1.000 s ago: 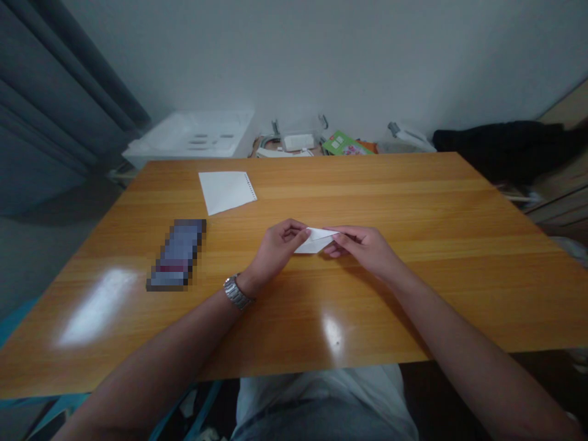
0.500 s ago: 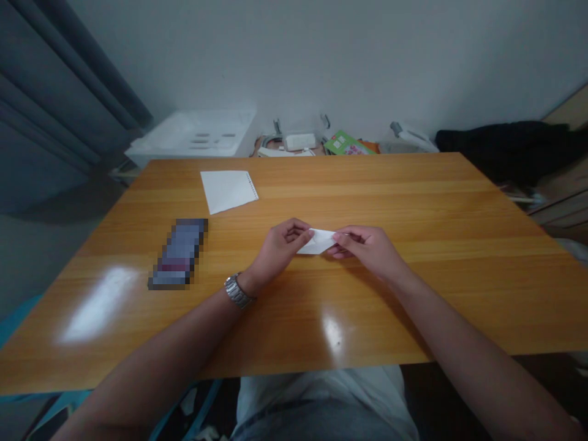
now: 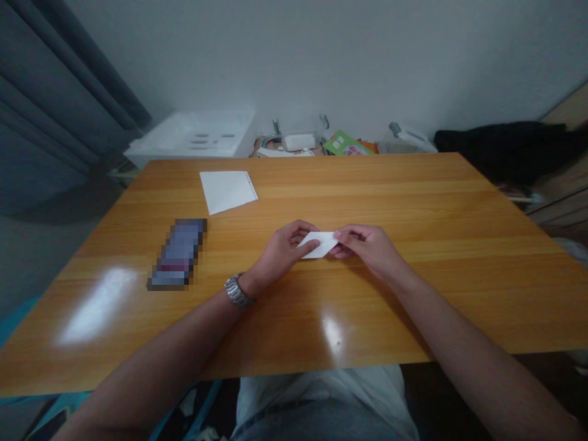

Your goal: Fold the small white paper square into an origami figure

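A small folded white paper (image 3: 322, 243) lies at the middle of the wooden table (image 3: 413, 202). My left hand (image 3: 283, 251) pinches its left end with thumb and fingers, a metal watch on that wrist. My right hand (image 3: 367, 247) pinches its right end, fingers curled together. Both hands rest low on the tabletop with the paper between them.
A white notebook sheet (image 3: 227, 190) lies at the far left of the table. A blurred dark rectangular object (image 3: 178, 253) sits left of my hands. Beyond the far edge are a white box (image 3: 193, 138), a green booklet (image 3: 343, 143), clutter and dark cloth (image 3: 505, 147).
My left thumb has slid onto the paper and the paper now lies flatter, pressed down between both hands. The hands stayed in nearly the same place.
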`<state>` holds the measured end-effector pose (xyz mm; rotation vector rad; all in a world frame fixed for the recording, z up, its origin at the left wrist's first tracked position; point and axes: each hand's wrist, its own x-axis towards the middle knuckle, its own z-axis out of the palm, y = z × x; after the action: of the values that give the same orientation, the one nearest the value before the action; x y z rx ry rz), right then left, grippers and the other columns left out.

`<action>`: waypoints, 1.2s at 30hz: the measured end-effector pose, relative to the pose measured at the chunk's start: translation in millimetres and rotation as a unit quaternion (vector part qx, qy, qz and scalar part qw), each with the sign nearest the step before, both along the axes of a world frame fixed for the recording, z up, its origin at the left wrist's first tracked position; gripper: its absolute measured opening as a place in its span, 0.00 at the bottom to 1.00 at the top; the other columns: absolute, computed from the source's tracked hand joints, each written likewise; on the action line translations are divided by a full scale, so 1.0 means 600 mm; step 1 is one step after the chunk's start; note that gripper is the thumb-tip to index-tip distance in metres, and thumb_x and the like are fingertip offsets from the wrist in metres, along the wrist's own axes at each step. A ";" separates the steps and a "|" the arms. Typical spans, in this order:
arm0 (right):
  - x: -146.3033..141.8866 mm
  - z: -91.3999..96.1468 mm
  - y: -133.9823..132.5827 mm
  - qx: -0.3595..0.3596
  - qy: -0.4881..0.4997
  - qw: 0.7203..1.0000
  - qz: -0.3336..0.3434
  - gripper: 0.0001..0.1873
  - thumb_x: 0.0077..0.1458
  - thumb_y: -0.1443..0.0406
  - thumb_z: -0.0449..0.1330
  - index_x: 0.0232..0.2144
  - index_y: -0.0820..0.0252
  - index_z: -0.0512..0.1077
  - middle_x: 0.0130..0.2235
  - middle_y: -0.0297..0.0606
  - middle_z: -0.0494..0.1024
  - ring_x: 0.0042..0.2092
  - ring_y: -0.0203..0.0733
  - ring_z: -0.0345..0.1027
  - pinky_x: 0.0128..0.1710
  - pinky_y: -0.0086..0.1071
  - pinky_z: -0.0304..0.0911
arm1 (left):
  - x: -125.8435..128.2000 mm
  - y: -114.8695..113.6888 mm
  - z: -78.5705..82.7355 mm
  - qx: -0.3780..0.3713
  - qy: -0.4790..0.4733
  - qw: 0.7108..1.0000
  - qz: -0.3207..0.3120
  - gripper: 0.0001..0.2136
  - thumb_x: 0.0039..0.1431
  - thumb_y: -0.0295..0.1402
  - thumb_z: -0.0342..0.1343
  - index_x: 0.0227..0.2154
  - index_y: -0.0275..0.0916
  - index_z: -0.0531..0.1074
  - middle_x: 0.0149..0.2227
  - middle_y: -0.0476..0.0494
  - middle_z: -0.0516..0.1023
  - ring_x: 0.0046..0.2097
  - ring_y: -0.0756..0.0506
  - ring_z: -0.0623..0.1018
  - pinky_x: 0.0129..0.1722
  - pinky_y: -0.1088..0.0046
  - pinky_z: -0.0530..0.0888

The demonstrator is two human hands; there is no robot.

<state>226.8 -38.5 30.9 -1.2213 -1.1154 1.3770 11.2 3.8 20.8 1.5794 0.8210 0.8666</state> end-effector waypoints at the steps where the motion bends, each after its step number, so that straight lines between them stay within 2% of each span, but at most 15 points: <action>1: -0.001 0.000 0.000 0.000 0.003 1.000 -0.002 0.18 0.48 0.51 0.73 0.35 0.59 0.82 0.34 0.39 0.84 0.34 0.42 0.81 0.38 0.36 0.81 | 0.000 0.000 -0.001 0.000 -0.004 1.000 0.003 0.17 0.58 0.42 0.65 0.44 0.36 0.74 0.42 0.40 0.81 0.43 0.45 0.81 0.43 0.71 0.77; 13: 0.015 0.002 0.003 -0.004 -0.014 1.000 -0.007 0.19 0.50 0.52 0.73 0.35 0.61 0.82 0.33 0.42 0.85 0.33 0.41 0.81 0.37 0.34 0.80 | -0.006 0.008 -0.001 0.013 -0.014 1.000 0.005 0.16 0.57 0.39 0.66 0.44 0.36 0.74 0.42 0.41 0.81 0.43 0.46 0.80 0.43 0.71 0.76; 17: 0.017 0.002 0.004 -0.001 -0.003 1.000 -0.024 0.20 0.51 0.49 0.71 0.34 0.60 0.81 0.34 0.43 0.85 0.34 0.43 0.81 0.37 0.36 0.80 | -0.006 0.008 -0.001 0.025 0.001 1.000 0.019 0.15 0.58 0.38 0.65 0.44 0.37 0.74 0.42 0.41 0.80 0.43 0.46 0.80 0.43 0.72 0.76; 21: 0.016 0.002 0.003 0.008 0.008 1.000 -0.014 0.21 0.50 0.48 0.72 0.34 0.60 0.81 0.35 0.43 0.85 0.34 0.42 0.81 0.37 0.34 0.79 | -0.005 0.008 -0.006 0.040 0.015 0.998 0.038 0.15 0.59 0.39 0.64 0.45 0.37 0.75 0.42 0.42 0.79 0.42 0.47 0.79 0.41 0.73 0.75; 27: 0.009 0.003 0.002 0.023 -0.005 1.000 -0.003 0.19 0.47 0.51 0.74 0.33 0.60 0.81 0.32 0.40 0.84 0.32 0.39 0.79 0.36 0.32 0.78 | -0.002 0.008 -0.007 0.033 0.003 0.999 0.016 0.14 0.59 0.38 0.64 0.44 0.36 0.74 0.41 0.43 0.80 0.40 0.48 0.79 0.40 0.73 0.75; 36: 0.004 0.009 0.001 0.028 -0.040 0.999 -0.008 0.20 0.45 0.50 0.75 0.31 0.60 0.80 0.29 0.39 0.83 0.30 0.38 0.77 0.34 0.33 0.77 | -0.003 0.005 -0.010 0.044 0.025 0.999 0.011 0.14 0.60 0.39 0.64 0.44 0.36 0.74 0.42 0.42 0.80 0.40 0.47 0.79 0.39 0.73 0.74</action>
<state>229.3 -37.8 36.4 -1.2507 -1.1900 1.2855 9.3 6.7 14.5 1.6767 0.8464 0.8922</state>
